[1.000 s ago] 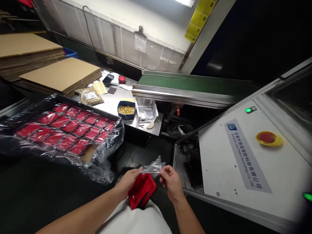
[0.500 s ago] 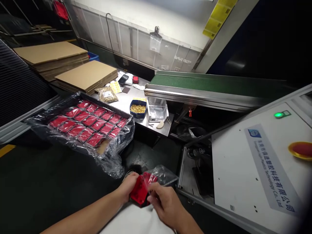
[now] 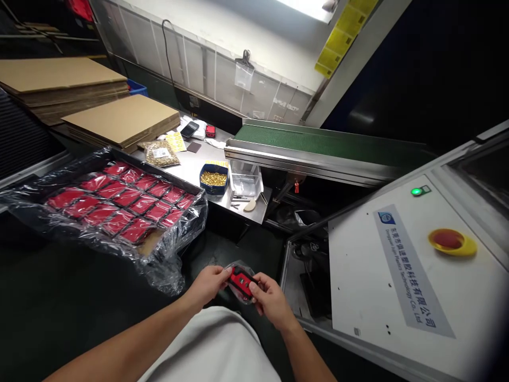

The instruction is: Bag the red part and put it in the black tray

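In front of my body I hold a red and black plastic part (image 3: 242, 280) with a clear plastic bag (image 3: 237, 293) around it. My left hand (image 3: 207, 285) is closed in a pinch at the part's left end. At the other end, the fingers and thumb of my right hand (image 3: 273, 301) grip the part through or over the film; I cannot tell which. The side facing me has small dark openings. To the left stands a black box (image 3: 201, 197) lined with clear film, where rows of bagged red parts (image 3: 119, 220) lie.
Stacks of cardboard sheets (image 3: 123, 119) stand at the back left. On the metal table (image 3: 186, 178) are a blue bin (image 3: 214, 187) of brass-coloured pieces, a bag (image 3: 159, 153) of similar pieces and a clear tray (image 3: 245, 183). A green conveyor (image 3: 310, 140) runs behind; a white machine panel (image 3: 358, 276) borders the right.
The part has been turned, now showing a narrower red and black side, and the bag lies closer around it. My right hand has shifted to its right end. The view has swung slightly right.
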`<state>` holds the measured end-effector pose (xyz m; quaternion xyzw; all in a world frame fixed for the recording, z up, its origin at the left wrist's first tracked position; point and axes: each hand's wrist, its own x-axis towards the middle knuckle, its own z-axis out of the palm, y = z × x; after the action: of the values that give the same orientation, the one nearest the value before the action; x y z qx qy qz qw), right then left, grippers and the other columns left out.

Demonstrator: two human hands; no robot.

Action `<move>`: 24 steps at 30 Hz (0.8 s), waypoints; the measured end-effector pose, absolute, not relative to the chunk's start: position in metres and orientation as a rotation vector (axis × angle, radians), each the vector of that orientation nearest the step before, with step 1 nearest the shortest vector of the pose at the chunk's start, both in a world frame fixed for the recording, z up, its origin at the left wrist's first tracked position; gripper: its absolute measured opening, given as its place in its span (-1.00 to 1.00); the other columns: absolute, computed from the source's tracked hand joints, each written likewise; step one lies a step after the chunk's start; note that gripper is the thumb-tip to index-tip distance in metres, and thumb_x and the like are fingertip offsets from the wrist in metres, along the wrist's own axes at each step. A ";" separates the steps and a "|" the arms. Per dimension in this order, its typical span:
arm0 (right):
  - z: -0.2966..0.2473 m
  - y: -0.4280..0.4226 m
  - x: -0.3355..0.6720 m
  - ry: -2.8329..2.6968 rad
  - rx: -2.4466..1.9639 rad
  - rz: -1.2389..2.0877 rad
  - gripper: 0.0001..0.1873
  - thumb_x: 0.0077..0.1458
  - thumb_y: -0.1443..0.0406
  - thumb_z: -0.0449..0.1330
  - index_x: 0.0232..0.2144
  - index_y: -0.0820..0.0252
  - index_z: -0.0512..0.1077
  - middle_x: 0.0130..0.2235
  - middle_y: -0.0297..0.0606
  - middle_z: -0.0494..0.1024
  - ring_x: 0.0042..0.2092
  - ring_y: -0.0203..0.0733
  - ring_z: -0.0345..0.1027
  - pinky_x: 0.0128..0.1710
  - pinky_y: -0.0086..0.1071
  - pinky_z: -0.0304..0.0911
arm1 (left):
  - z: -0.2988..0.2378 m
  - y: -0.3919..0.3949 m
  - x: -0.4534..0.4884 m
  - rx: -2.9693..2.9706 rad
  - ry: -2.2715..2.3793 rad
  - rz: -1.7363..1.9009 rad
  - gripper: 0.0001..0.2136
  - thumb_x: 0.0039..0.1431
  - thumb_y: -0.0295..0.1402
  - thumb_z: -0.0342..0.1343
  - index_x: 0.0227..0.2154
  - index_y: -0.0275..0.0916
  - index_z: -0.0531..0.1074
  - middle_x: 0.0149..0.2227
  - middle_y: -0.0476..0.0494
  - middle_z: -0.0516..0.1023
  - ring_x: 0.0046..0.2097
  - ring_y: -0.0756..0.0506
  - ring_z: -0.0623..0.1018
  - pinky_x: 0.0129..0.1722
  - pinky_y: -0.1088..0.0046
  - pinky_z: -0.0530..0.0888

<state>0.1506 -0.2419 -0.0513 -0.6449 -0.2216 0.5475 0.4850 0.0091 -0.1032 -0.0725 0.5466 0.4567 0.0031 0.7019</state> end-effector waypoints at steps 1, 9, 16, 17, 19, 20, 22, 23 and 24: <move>-0.050 -0.242 0.151 -0.536 -1.555 1.330 -0.56 0.07 -0.05 0.21 -0.37 0.22 0.30 -0.59 -0.51 0.29 -0.69 -0.48 -0.03 -0.72 -0.53 -0.12 | -0.071 -0.104 0.010 1.258 1.002 0.016 -0.51 0.14 0.08 0.06 -0.62 -0.25 0.26 -0.66 0.07 0.23 -0.62 0.06 0.19 -0.62 0.50 0.07; -0.042 -0.245 0.150 -0.734 -1.757 1.128 -0.71 0.15 0.10 0.18 -0.34 0.23 0.44 -0.51 -0.42 0.32 -0.49 -0.39 0.09 -0.49 -0.47 0.03 | -0.057 -0.110 0.001 1.579 0.975 0.262 -0.54 0.23 0.03 -0.01 -0.61 -0.22 0.32 -0.53 -0.02 0.29 -0.41 -0.08 0.31 -0.38 0.37 0.15; -0.025 -0.238 0.143 -0.916 -1.913 0.895 -0.79 0.21 0.18 0.11 -0.24 0.13 0.48 -0.43 -0.39 0.39 -0.42 -0.32 0.14 -0.41 -0.42 0.08 | -0.055 -0.125 -0.024 1.426 0.799 0.295 -0.54 0.01 0.06 0.25 -0.67 -0.22 0.31 -0.51 -0.04 0.27 -0.40 -0.07 0.24 -0.36 0.38 0.13; -0.023 -0.237 0.140 -0.922 -1.900 0.887 -0.78 0.22 0.17 0.11 -0.23 0.13 0.48 -0.44 -0.39 0.38 -0.44 -0.32 0.13 -0.42 -0.41 0.07 | -0.056 -0.126 -0.027 1.341 0.790 0.275 -0.50 -0.05 0.14 0.24 -0.66 -0.22 0.31 -0.53 -0.04 0.26 -0.42 -0.07 0.24 -0.38 0.39 0.14; -0.024 -0.236 0.131 -0.927 -1.850 0.908 -0.75 0.23 0.14 0.09 -0.22 0.14 0.48 -0.43 -0.37 0.40 -0.45 -0.32 0.11 -0.43 -0.40 0.06 | -0.057 -0.128 -0.029 1.111 0.798 0.222 -0.38 -0.05 0.36 -0.01 -0.55 -0.21 0.36 -0.54 -0.05 0.29 -0.46 -0.07 0.29 -0.43 0.42 0.22; -0.026 -0.235 0.125 -0.933 -1.818 0.937 -0.73 0.23 0.12 0.10 -0.23 0.15 0.49 -0.42 -0.35 0.42 -0.44 -0.31 0.12 -0.42 -0.40 0.08 | -0.056 -0.128 -0.028 0.987 0.800 0.192 -0.30 -0.02 0.41 -0.21 -0.46 -0.21 0.39 -0.52 -0.07 0.33 -0.47 -0.09 0.34 -0.45 0.41 0.28; -0.033 -0.234 0.113 -0.961 -1.759 1.004 -0.70 0.20 0.09 0.13 -0.23 0.16 0.51 -0.39 -0.29 0.47 -0.41 -0.27 0.19 -0.39 -0.40 0.15 | -0.053 -0.126 -0.024 0.787 0.775 0.136 -0.18 0.05 0.38 -0.51 -0.33 -0.23 0.41 -0.45 -0.17 0.45 -0.42 -0.14 0.46 -0.39 0.33 0.43; -0.038 -0.233 0.107 -0.975 -1.740 1.049 -0.68 0.18 0.07 0.14 -0.22 0.16 0.53 -0.41 -0.27 0.48 -0.41 -0.24 0.23 -0.38 -0.39 0.19 | -0.051 -0.124 -0.021 0.726 0.759 0.119 -0.16 0.08 0.35 -0.54 -0.29 -0.25 0.42 -0.39 -0.23 0.51 -0.36 -0.18 0.52 -0.30 0.28 0.48; -0.043 -0.231 0.102 -0.964 -1.731 1.096 -0.64 0.15 0.04 0.16 -0.20 0.17 0.53 -0.45 -0.26 0.48 -0.44 -0.23 0.25 -0.42 -0.39 0.21 | -0.049 -0.120 -0.019 0.695 0.756 0.117 -0.16 0.09 0.34 -0.52 -0.29 -0.28 0.44 -0.34 -0.30 0.54 -0.30 -0.20 0.55 -0.22 0.25 0.50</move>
<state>0.1018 -0.2311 -0.0434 -0.6921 -0.3855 0.4381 0.4248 -0.0186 -0.1196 -0.0486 0.3321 0.3613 0.0557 0.8695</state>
